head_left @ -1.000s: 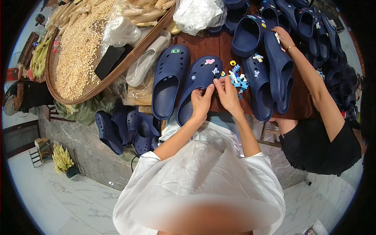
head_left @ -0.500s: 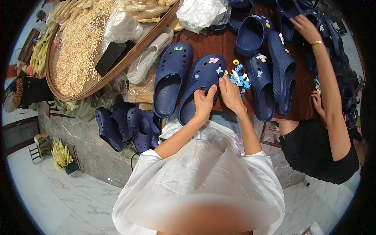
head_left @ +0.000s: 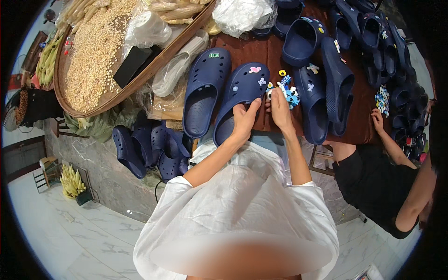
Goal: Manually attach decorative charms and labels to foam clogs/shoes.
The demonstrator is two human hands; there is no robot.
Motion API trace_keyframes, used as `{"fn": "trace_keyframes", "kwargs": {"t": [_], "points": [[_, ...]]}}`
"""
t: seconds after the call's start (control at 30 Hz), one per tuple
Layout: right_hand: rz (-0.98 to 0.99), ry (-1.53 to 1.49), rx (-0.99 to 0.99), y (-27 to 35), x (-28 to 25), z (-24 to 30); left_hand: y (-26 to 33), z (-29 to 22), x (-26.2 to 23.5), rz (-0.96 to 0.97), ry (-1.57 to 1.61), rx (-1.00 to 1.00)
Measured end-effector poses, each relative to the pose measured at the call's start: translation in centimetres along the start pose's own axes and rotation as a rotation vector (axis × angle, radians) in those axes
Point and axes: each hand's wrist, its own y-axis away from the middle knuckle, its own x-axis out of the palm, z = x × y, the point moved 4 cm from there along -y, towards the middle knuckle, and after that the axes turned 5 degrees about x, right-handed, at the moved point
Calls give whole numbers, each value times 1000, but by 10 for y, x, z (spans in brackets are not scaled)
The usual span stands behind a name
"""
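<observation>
My left hand (head_left: 245, 120) grips the upper's edge of a navy blue clog (head_left: 244, 84), some fingers inside its opening and the thumb on the right side. A pink bird-shaped charm, a pale figure and a small round charm sit on that clog's holed top. Just right of it, my right hand (head_left: 281, 111) has its fingers drawn together at the near edge of a small heap of blue, white and yellow shoe charms (head_left: 292, 96). What those fingertips hold, if anything, is hidden. To the left lies a matching clog (head_left: 206, 88) with a green charm.
More navy clogs (head_left: 313, 105) stand right of the charms on the brown tabletop (head_left: 261, 50). A woven tray (head_left: 135, 88) of corn kernels, with a black phone (head_left: 135, 65), takes the left. At right, a person's hand (head_left: 377, 119) is beside another charm heap (head_left: 382, 100).
My right hand has moved right, from the clog's edge to the charm heap. My left hand stays on the clog. The other person's raised arm has drawn back from the far clogs.
</observation>
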Motion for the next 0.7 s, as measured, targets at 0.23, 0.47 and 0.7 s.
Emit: {"fn": "trace_keyframes", "kwargs": {"t": [0.23,0.47,0.7], "points": [[-386,704,-378,-9,-23,25,-22,19,-14,62,59,-72],[-127,483,-125,-32,0,48,-32,26,-17,183,172,-183],[-120,585,-184,-39,6,52,-34,27,-18,179,244,-165]]}}
